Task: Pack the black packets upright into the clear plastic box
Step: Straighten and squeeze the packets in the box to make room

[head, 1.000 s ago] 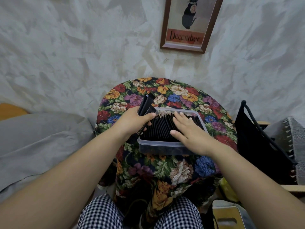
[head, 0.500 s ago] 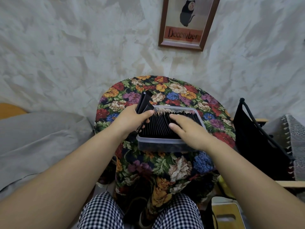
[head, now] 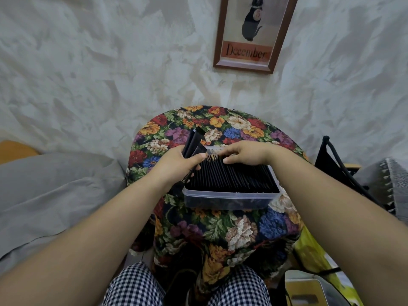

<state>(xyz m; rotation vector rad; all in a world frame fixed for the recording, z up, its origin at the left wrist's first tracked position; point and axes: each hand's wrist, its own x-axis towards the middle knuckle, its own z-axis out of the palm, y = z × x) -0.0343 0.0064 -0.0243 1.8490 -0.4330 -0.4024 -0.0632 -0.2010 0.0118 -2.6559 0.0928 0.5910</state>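
A clear plastic box (head: 229, 200) stands on the round floral table (head: 220, 228). It is filled with a tight row of black packets (head: 234, 178) standing upright. My left hand (head: 176, 165) grips a small bundle of loose black packets (head: 194, 142) at the box's left far corner; they stick up and away from me. My right hand (head: 245, 153) rests on the packet tops at the far end of the box, fingers bent down onto them and pointing left towards my left thumb.
A grey cushion (head: 55, 195) lies left of the table. A black bag (head: 337, 173) stands at the right, with a yellow bag (head: 313, 257) below it. A framed picture (head: 251, 34) hangs on the wall behind. My checked trouser legs (head: 136, 286) sit under the table's near edge.
My right hand has slid from the near middle of the packet row to its far end. My left hand has stayed by the left far corner with its bundle.
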